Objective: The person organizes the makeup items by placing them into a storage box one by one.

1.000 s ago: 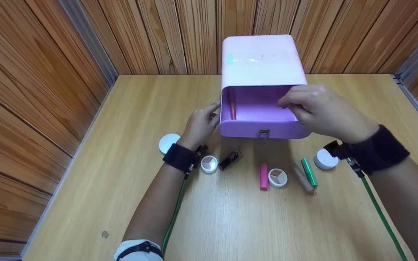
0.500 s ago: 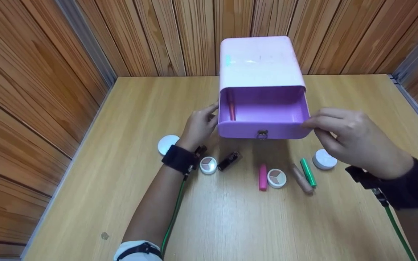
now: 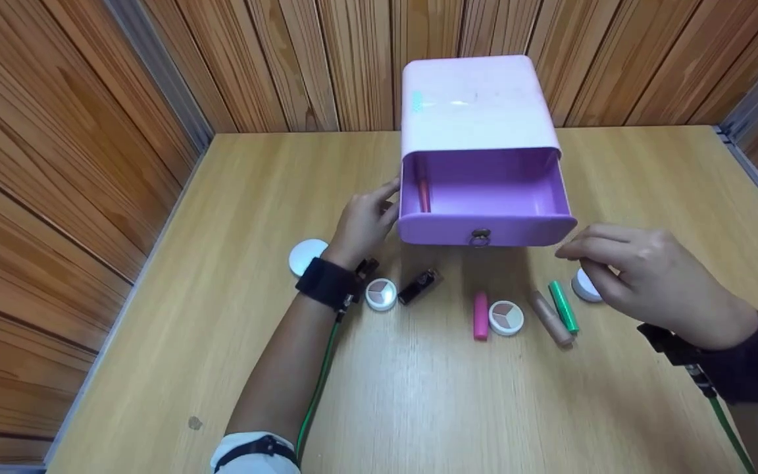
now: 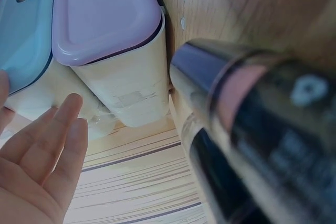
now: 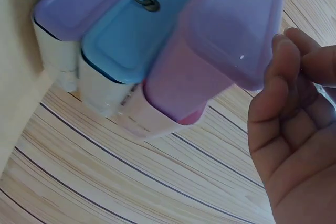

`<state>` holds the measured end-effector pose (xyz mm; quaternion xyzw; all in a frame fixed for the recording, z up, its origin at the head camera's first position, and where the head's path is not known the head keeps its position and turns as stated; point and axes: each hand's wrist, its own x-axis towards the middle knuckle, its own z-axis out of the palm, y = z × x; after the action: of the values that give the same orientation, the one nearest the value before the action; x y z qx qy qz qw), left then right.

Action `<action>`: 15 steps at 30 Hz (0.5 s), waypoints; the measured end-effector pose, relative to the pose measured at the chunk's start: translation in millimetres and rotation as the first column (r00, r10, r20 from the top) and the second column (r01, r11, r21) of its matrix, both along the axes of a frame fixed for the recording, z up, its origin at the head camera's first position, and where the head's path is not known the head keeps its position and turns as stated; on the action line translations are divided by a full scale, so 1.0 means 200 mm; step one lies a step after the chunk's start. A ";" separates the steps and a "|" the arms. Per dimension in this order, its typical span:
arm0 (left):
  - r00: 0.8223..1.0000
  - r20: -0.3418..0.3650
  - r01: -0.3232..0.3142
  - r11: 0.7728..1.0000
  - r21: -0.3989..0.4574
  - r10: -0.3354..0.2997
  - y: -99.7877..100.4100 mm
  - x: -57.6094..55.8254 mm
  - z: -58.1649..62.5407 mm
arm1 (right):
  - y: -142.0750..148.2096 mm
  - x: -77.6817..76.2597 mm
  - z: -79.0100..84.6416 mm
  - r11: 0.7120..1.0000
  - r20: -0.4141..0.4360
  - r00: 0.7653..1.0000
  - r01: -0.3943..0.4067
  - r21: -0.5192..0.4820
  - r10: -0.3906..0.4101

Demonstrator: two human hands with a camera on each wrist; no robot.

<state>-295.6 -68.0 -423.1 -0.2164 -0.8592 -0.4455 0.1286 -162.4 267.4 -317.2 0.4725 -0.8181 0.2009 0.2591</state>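
A small drawer unit (image 3: 481, 99) with a pale pink top stands at the back of the table. Its top purple drawer (image 3: 484, 230) is pulled out, and a slim reddish stick (image 3: 424, 194) lies along its left side. My left hand (image 3: 366, 220) rests at the unit's left side, fingers fairly straight; in the left wrist view it is beside the blue drawer (image 4: 26, 35). Just off the open drawer's right front corner hovers my right hand (image 3: 649, 283), fingers loosely bent, thumb near the index fingertip. Nothing shows between them in the right wrist view.
In front of the unit lie a black tube (image 3: 420, 286), a pink tube (image 3: 480, 316), a brown tube (image 3: 552, 320), a green tube (image 3: 563, 307) and two round three-shade palettes (image 3: 506, 318). White round lids (image 3: 306, 255) sit at left and right. Wooden walls (image 3: 326, 59) enclose the table.
My right hand has come out from over the open drawer, passed its right front corner, and moved right and nearer me. My left hand has stayed at the unit's side.
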 end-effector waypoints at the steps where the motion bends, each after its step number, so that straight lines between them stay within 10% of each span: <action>1: 1.000 0.000 -0.001 1.000 0.004 0.001 0.00 0.00 0.00 | 0.01 0.00 -0.02 1.000 0.004 1.000 0.009 0.012 -0.009; 15: 0.999 0.039 -0.001 1.000 0.016 0.000 0.00 0.00 0.01 | 0.12 0.03 -0.23 0.967 0.060 0.983 0.160 0.196 -0.175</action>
<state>-295.2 -67.6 -421.6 -0.2064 -0.8580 -0.4565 0.1136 -156.6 291.3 -363.9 0.4161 -0.8800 0.1171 0.1971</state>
